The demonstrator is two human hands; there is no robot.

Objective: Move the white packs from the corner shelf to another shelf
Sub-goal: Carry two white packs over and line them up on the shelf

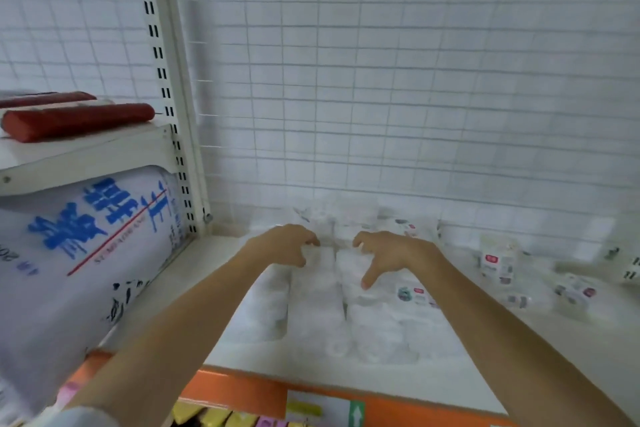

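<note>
Both arms reach forward over the corner shelf (221,288), a pale shelf with an orange front strip (242,392) and a white wire-grid back (415,80). The white packs (318,305) lie in the middle of the shelf, side by side in rows running from six o'clock toward twelve o'clock; the picture is blurred, so their count is hard to tell.

The left hand (280,244) sits over the far end of the packs at about eleven o'clock of the pile, its fingers (310,239) curled downward onto the wrapping. The right hand (391,251) is just beside it at about one o'clock, fingers (362,241) bent down at the same far edge and the thumb (369,277) stretched back toward six o'clock over a pack. The two sets of fingertips are near each other but apart. Whether either hand truly clamps the wrapping or only rests on it, I cannot tell.

At three o'clock of the pile, smaller printed packets (498,263) are scattered on the same shelf. At nine o'clock, beyond the slotted upright (173,135), a large white bag with blue lettering (86,246) lies under a higher shelf (86,152) carrying red rolls (76,120). Yellow and pink items (225,418) show below the orange strip.
</note>
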